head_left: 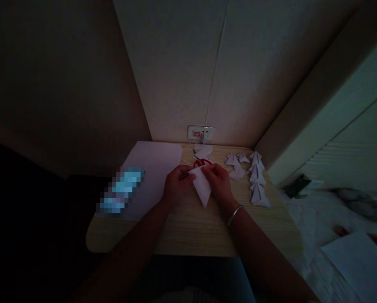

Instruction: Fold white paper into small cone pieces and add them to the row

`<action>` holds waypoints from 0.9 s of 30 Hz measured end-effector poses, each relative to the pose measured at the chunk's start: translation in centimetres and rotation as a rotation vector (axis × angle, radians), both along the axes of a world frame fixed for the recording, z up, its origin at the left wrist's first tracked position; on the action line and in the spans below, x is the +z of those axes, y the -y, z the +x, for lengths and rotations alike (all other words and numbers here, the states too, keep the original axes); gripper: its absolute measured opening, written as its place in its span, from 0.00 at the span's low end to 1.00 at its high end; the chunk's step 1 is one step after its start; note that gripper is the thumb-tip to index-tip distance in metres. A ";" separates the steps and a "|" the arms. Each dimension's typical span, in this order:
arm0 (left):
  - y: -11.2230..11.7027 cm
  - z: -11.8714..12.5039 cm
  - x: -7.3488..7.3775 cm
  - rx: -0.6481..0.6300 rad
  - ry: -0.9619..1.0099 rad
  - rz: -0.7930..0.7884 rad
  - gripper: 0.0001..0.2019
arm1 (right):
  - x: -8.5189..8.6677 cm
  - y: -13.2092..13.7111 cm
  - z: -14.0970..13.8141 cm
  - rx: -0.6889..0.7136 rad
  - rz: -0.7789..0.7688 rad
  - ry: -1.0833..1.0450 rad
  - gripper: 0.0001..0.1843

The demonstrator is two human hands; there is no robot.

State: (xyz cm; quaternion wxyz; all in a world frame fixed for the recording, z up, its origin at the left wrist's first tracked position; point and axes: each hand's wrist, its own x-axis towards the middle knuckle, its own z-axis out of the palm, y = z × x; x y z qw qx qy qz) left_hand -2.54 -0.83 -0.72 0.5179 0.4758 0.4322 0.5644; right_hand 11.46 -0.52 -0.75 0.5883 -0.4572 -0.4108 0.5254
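Likely home room: small wood-grain table (204,242) against pale wall (182,80), power socket (194,134).

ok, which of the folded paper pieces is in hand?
The folded paper piece tapering to a point, its wide end pinched by the left hand and the right hand; the other pieces lie on the table.

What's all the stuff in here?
Table: one, pale wood, centre
Folded paper: one, white, over table
Scissors: one, red-handled, beyond folded paper
Paper scraps: several, white, by scissors
Pleated papers: three, white, table's right
Other folded papers: a few, white, beside those
Large paper: count unclear, white, table's left
Pixelated glow: one, blue, over large paper
Socket: one, white, wall behind table
Loose paper: one, white, lower right
Dark object: one, blackish, right of table
Bracelet: one, silvery, right wrist
Left hand: one, bare, on folded paper
Right hand: one, bare, on folded paper
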 end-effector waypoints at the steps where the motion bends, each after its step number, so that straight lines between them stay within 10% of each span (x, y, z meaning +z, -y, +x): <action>1: 0.0 0.0 0.0 0.009 -0.002 0.001 0.12 | 0.0 0.0 0.0 0.005 0.006 -0.011 0.13; 27: -0.2 -0.9 0.3 0.031 -0.071 -0.009 0.08 | 0.1 0.0 0.3 0.039 0.011 -0.028 0.13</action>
